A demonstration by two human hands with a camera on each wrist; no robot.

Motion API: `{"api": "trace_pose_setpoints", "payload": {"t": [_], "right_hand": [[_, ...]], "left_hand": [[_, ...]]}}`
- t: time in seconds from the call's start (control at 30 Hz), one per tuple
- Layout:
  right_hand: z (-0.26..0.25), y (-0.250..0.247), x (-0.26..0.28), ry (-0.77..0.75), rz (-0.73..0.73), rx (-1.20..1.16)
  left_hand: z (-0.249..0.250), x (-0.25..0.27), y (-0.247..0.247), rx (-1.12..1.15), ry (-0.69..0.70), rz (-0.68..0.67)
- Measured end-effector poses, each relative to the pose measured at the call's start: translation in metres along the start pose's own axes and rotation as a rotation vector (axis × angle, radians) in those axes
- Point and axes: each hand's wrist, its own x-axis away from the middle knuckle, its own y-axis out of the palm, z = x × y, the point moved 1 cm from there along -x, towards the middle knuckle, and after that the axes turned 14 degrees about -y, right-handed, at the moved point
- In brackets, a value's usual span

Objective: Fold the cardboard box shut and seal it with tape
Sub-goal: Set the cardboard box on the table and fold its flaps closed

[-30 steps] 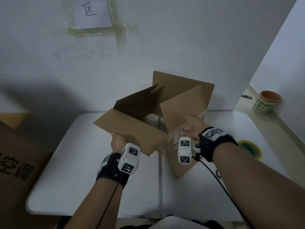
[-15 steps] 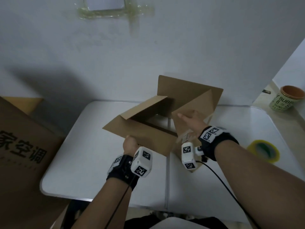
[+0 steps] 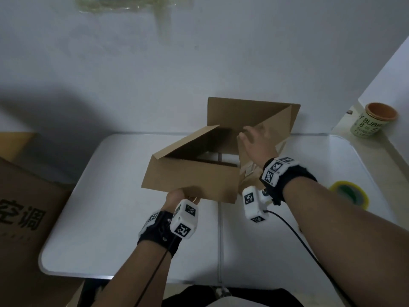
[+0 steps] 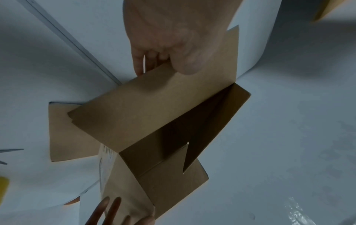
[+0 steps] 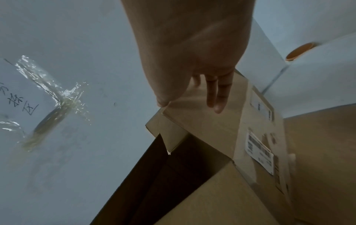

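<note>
A brown cardboard box (image 3: 192, 173) stands in the middle of the white table (image 3: 110, 196) with its top flaps up. My left hand (image 3: 177, 194) pinches the lower edge of the near flap (image 4: 154, 109), thumb on the outside and fingers behind it. My right hand (image 3: 252, 140) lies on the outer face of the right flap (image 5: 212, 129) with straight fingers (image 5: 217, 99), the thumb at the flap's edge. The far flap stands upright against the wall. A yellow-green tape roll (image 3: 349, 194) lies flat on the table, right of my right forearm.
A large brown carton with printed characters (image 3: 22, 207) stands left of the table. A green cup with an orange inside (image 3: 374, 120) sits on a ledge at the far right. The wall rises right behind the box. A seam (image 3: 219, 240) runs down the table's middle.
My right hand has slid up the right flap toward its top edge. The left flap leans further in over the opening. My left hand keeps its hold on the near flap.
</note>
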Motion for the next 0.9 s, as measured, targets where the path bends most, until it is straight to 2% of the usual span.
{"api": "trace_pose_setpoints", "payload": {"t": [0.03,0.07,0.1,0.13,0.23,0.27,0.33,0.37,0.43,0.5,0.57,0.67,0.8,0.87,0.9], "right_hand": [[-0.003,-0.002,-0.004,0.022,-0.011,0.032],[-0.005,-0.003,-0.008,0.049,-0.01,0.053],[-0.006,-0.005,-0.011,0.086,-0.003,0.07],[-0.008,-0.007,-0.014,0.113,0.013,0.091],[-0.004,-0.008,-0.017,0.158,0.052,0.105],[-0.003,-0.007,-0.017,0.158,0.06,0.1],[-0.001,-0.008,-0.016,0.173,0.067,0.094],[0.0,-0.01,-0.015,0.182,0.072,0.086],[0.0,-0.015,-0.012,0.189,0.076,0.062],[0.002,-0.02,-0.01,0.195,0.063,0.044],[0.005,-0.023,-0.008,0.215,0.041,0.052],[0.012,-0.027,-0.002,0.222,0.045,0.011],[0.015,-0.04,0.011,0.168,0.038,0.012],[0.012,-0.049,0.011,0.131,-0.05,0.067],[0.008,-0.054,0.01,0.11,-0.142,0.105]], "left_hand": [[0.006,0.0,0.0,-0.071,-0.01,0.06],[0.018,-0.007,-0.005,-0.184,0.041,0.14],[0.03,-0.004,-0.009,-0.176,0.105,0.198],[0.043,-0.004,-0.014,-0.232,0.23,0.264],[0.08,0.003,-0.016,-0.429,0.672,0.627],[0.09,0.011,-0.009,-0.458,0.791,0.662],[0.107,0.025,0.016,-0.766,0.929,0.705],[0.112,0.035,0.032,-1.013,0.943,0.68],[0.117,0.043,0.059,-1.457,0.923,0.535],[0.121,0.041,0.079,-1.67,0.858,0.412],[0.126,0.034,0.088,-1.792,0.826,0.409],[0.13,0.021,0.087,-1.881,0.746,0.496],[0.139,0.021,0.092,-1.82,0.777,0.561],[0.147,0.027,0.097,-1.8,0.759,0.556],[0.152,0.03,0.099,-1.776,0.739,0.558]]}}
